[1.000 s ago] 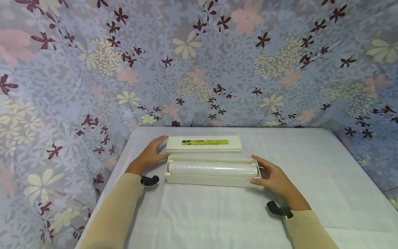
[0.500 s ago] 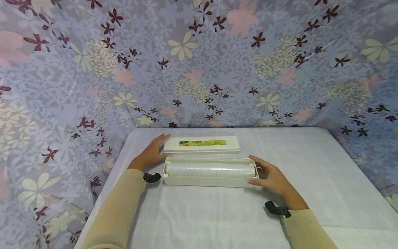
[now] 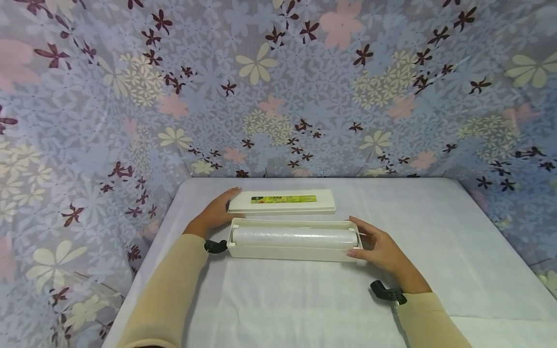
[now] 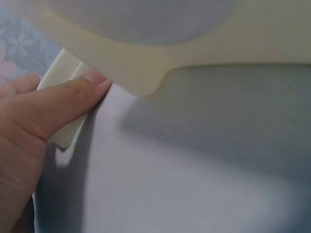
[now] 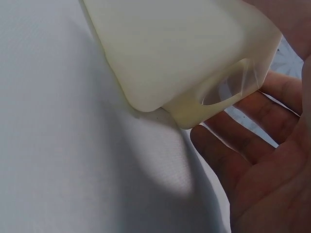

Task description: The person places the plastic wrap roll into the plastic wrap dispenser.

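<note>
A long cream plastic box [image 3: 287,253] lies open-topped on the white-covered table, with a roll of cling film [image 3: 296,238] inside along its length. Behind it lies the cream lid [image 3: 325,197], which bears a yellow-green label. My left hand [image 3: 215,210] grips the left end of the lid, thumb in front and fingers at the back; in the left wrist view its thumb presses the lid's end [image 4: 68,133]. At the box's right end, my right hand [image 3: 383,249] holds the corner, thumb on the front wall. The right wrist view shows a rounded opening in that end wall.
White cloth covers the tabletop [image 3: 270,309]. A flowered curtain [image 3: 278,96] rises directly behind the table and along its left side. Black wrist mounts [image 3: 388,292] sit on both wrists, near the cloth.
My left hand has moved slightly right, its fingers reaching farther around the lid's end. My right hand keeps its hold on the box. The head view has shifted a little.
</note>
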A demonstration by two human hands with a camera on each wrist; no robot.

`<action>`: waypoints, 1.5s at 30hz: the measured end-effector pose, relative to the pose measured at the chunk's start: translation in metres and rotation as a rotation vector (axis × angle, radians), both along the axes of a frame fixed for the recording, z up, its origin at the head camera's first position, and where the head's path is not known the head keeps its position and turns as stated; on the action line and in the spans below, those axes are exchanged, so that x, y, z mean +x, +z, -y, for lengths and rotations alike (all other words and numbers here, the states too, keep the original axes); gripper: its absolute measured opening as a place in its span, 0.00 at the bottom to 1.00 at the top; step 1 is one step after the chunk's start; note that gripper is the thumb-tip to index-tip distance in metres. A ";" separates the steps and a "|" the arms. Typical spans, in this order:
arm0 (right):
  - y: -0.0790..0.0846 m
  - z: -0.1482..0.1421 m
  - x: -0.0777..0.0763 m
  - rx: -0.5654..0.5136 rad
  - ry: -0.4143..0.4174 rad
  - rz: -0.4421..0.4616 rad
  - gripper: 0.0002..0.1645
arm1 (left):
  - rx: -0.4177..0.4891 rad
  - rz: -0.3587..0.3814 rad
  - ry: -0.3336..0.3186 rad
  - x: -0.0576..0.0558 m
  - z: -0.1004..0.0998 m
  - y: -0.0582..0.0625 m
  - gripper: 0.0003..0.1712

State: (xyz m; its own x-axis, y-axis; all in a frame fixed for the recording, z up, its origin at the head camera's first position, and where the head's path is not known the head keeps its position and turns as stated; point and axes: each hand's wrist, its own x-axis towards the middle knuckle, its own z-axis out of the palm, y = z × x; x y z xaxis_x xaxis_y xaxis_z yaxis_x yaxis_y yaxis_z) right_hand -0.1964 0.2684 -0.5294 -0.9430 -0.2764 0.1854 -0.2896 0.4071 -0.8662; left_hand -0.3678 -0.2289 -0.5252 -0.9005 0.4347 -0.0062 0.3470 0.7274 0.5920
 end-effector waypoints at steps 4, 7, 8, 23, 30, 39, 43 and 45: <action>0.000 -0.001 0.002 -0.028 0.018 -0.002 0.58 | 0.038 -0.007 0.025 0.009 -0.001 -0.001 0.61; 0.000 -0.003 0.004 -0.034 0.031 -0.004 0.58 | 0.100 -0.014 0.034 0.016 -0.001 -0.002 0.59; 0.000 -0.003 0.004 -0.034 0.033 -0.006 0.58 | 0.127 -0.019 0.033 0.018 -0.001 -0.003 0.59; -0.002 -0.013 0.013 -0.047 0.054 0.016 0.58 | 0.393 -0.006 0.106 0.050 -0.010 -0.005 0.46; -0.001 -0.017 0.017 0.005 0.028 0.032 0.59 | 0.407 0.004 0.160 0.064 -0.012 0.000 0.44; 0.006 -0.020 0.021 -0.020 0.058 0.040 0.58 | 0.442 0.028 0.181 0.080 -0.012 0.004 0.41; 0.005 -0.023 0.022 -0.028 0.071 0.038 0.58 | 0.463 0.033 0.195 0.087 -0.014 0.005 0.41; 0.005 -0.024 0.022 -0.034 0.076 0.037 0.58 | 0.471 0.030 0.202 0.091 -0.015 0.006 0.41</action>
State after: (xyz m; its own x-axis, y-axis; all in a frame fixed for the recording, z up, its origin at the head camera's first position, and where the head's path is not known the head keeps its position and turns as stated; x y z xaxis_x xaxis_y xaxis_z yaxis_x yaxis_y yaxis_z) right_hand -0.1740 0.2929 -0.5247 -0.9257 -0.3420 0.1613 -0.2863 0.3551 -0.8899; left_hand -0.2769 -0.2141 -0.5190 -0.9693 0.2138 0.1218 0.2052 0.4298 0.8793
